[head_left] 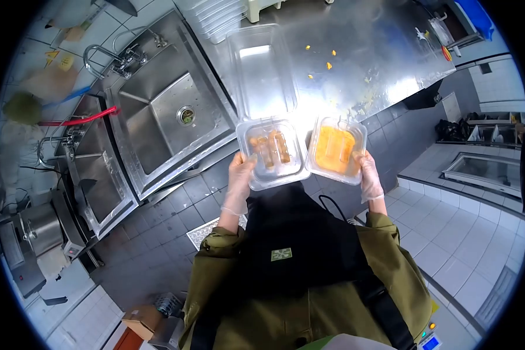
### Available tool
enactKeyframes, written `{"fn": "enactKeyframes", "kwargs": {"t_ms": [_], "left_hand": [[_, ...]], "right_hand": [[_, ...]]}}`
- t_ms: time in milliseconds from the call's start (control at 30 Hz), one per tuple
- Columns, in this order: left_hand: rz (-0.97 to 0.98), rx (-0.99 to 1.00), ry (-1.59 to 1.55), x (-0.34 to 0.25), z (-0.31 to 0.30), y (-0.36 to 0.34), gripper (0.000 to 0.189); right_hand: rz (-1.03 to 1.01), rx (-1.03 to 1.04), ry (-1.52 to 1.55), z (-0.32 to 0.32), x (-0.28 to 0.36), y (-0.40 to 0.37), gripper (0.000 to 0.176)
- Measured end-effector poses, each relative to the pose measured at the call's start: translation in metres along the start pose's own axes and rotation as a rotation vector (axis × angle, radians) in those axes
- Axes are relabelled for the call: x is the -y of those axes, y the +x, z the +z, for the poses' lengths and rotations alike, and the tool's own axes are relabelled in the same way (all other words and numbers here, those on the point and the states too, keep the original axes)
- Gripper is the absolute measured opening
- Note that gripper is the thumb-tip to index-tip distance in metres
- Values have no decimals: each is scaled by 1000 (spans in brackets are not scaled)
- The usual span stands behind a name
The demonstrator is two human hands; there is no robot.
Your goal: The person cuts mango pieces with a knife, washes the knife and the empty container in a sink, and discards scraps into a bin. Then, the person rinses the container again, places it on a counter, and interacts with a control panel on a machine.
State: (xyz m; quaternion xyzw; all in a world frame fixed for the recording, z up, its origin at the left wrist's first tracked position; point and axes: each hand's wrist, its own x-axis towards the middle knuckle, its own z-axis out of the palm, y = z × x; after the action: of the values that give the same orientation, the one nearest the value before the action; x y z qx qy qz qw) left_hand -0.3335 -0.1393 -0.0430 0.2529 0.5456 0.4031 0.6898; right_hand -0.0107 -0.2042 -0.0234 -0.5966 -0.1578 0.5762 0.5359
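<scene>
Gloved in clear plastic, my left hand [238, 182] grips the left side of a clear lidded container [272, 153] with brown-orange pieces inside. My right hand [370, 174] holds the right side of another clear lidded container [336, 150], filled with something yellow-orange. Both containers are side by side in front of my apron, at the near edge of the steel counter [367, 64]. Just beyond the left one, a long, clear empty tub [262, 73] rests on the counter. Small orange bits [329, 66] lie scattered to its right.
A steel sink [172, 119] is on the left, with a faucet [122, 63] and a red hose [79, 121]. Stacked clear tubs [216, 17] stand at the counter's back left. A cardboard box [144, 321] sits low at the bottom left. The floor is dark tile.
</scene>
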Motion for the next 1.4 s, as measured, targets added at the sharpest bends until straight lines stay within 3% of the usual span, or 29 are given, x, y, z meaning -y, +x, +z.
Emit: {"fn": "enactKeyframes", "kwargs": {"t_ms": [100,267,333,400,500,533,567,600,633,667,700,733,800,900,933,967,1000,1067,1100,1167,1200,1267,1400], "left_hand": [[32,-32,-59,5,20,21,8],[44,-126,-90,24,28,38,22],[98,-109,8,40,18,43,19],[170,-105,-29,44,21,42,16],[284,-82,63,39,21,36,15],[192,-115,455,44,11,42,19],[180,-148,509,24,14,30,32],[267,-86,429,29,6,33,28],[396,-61,135,18,10,25,27],[366,128,24,9,-1,20,29],[357,230,-78,-12,-9,6,35],[426,193,52,13,-23,17,37],[439,95,569,-10,-74,-2,44],[724,-158,883,-31,-200,-51,42],[805,-353,1054,-47,-253,-79,38],[676,-496,1245,-67,-307,-108,33],[505,-502,1297,-91,-364,-139,29],[540,-687,1166,-114,-477,-173,29],[433,-692,1129,-146,-522,-204,33],[751,-916,1157,-195,-604,-271,40],[628,-889,1136,-233,-638,-307,47],[635,-1024,1147,-287,-709,-368,59],[781,-1286,1006,-376,-869,-455,60]], "right_hand": [[2,16,-6,1,11,32,37],[-85,43,36,-6,-1,91,41],[-90,42,55,-7,1,105,41],[-133,0,-28,-6,4,117,38],[-263,-58,-523,-20,7,119,38],[-342,-25,-665,-14,8,107,40],[-425,143,-606,-48,-15,141,41],[-233,123,-452,-9,0,113,45],[-185,88,-336,15,7,86,52],[-364,100,-432,35,1,54,59],[-295,-8,-377,-16,-29,80,66],[-274,-243,-382,16,-35,50,65],[-283,-528,-127,-4,-89,43,53],[-438,-457,-369,113,-136,9,52],[-479,-402,-420,160,-149,-1,52],[-510,-341,-458,206,-161,-10,52],[-538,-279,-484,250,-172,-18,51],[-591,-166,-523,330,-192,-37,50],[-606,-113,-538,367,-201,-47,50],[-613,-27,-557,438,-224,-66,49],[-611,14,-563,474,-237,-74,49],[-604,68,-567,535,-267,-88,48],[-577,142,-585,651,-342,-107,47]]}}
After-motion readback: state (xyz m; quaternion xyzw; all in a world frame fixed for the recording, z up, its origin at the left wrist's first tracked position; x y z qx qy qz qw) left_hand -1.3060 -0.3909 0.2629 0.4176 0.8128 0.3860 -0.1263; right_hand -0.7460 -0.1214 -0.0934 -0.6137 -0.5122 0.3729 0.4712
